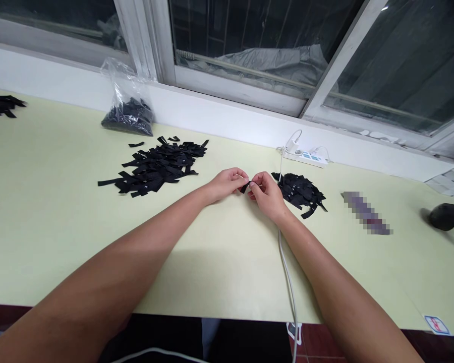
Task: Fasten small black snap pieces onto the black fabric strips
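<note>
Over the middle of the table, a short black fabric strip (244, 188) is pinched between my two hands. My left hand (229, 184) grips one side of it with thumb and fingertips. From the other side my right hand (265, 194) holds it, fingers curled and closed. Most of the strip is hidden by the fingertips. Left of my hands lies a large loose pile of black strips (161, 166), some with small white marks. A smaller pile of similar strips (300, 190) sits just right of my right hand.
A clear plastic bag (128, 108) of black pieces stands against the wall. A white power strip (306, 157) is behind the right pile, and a white cable (287, 272) runs down over the table edge. More strips (2, 105) lie far left; a black object (448, 217) is far right.
</note>
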### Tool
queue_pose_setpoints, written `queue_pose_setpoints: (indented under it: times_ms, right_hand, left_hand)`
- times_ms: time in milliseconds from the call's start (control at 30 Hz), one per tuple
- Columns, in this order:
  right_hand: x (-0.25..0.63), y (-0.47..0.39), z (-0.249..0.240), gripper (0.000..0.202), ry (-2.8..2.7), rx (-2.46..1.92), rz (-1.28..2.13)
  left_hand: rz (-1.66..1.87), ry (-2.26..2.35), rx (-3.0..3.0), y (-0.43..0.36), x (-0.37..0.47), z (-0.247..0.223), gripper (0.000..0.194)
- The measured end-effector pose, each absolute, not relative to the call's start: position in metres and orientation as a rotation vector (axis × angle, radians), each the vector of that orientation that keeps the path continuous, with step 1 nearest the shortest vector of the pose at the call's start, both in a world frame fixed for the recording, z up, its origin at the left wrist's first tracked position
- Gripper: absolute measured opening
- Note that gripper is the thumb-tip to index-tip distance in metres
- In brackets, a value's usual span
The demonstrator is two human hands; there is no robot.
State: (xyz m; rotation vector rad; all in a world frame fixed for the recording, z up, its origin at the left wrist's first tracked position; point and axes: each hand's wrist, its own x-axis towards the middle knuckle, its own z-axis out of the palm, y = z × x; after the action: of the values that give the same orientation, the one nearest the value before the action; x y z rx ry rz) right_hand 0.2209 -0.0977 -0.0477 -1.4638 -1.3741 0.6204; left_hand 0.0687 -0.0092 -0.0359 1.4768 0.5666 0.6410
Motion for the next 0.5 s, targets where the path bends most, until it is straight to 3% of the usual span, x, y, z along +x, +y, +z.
queue_pose_setpoints:
  times_ms: [300,500]
  right_hand:
    - [0.215,-0.099,-0.035,0.028,-1.092,-1.301,1.019]
    - [0.215,-0.103,-0.027,0.035,-1.127,-1.340,1.006]
  left_hand:
    - [0.679,0.541,1.433,-0.005,0.068,-0.040,0.016]
    - [0.661,0.537,1.515,-0.005,0.066,-0.040,0.013]
